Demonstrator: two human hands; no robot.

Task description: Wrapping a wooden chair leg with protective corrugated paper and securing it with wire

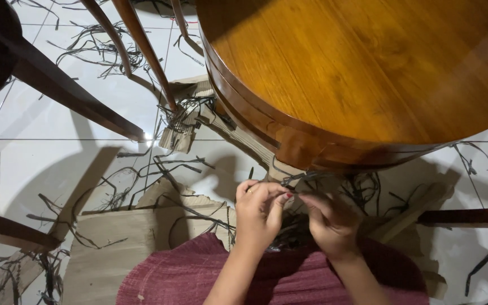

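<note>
Hands (pixel 292 217) pinching dark strips (pixel 303 178)

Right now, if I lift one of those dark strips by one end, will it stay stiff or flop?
The dark strip between left hand and right hand looks thin and curls, so it probably flops. Likely very light; the strips on the floor lie bent and tangled.

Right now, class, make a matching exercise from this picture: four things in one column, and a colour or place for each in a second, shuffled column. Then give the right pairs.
Things:
1. round wooden table
2. thin dark strips
3. ribbed cloth
4. cardboard sheet

Colour or place:
A. dark red, across the person's lap
B. glossy orange-brown, above the hands
C. pale brown, flat on the floor to the left
D. blackish, scattered over the white tiles

Pairs: 1-B, 2-D, 3-A, 4-C.

The left hand and right hand pinch one strip between them.
</note>
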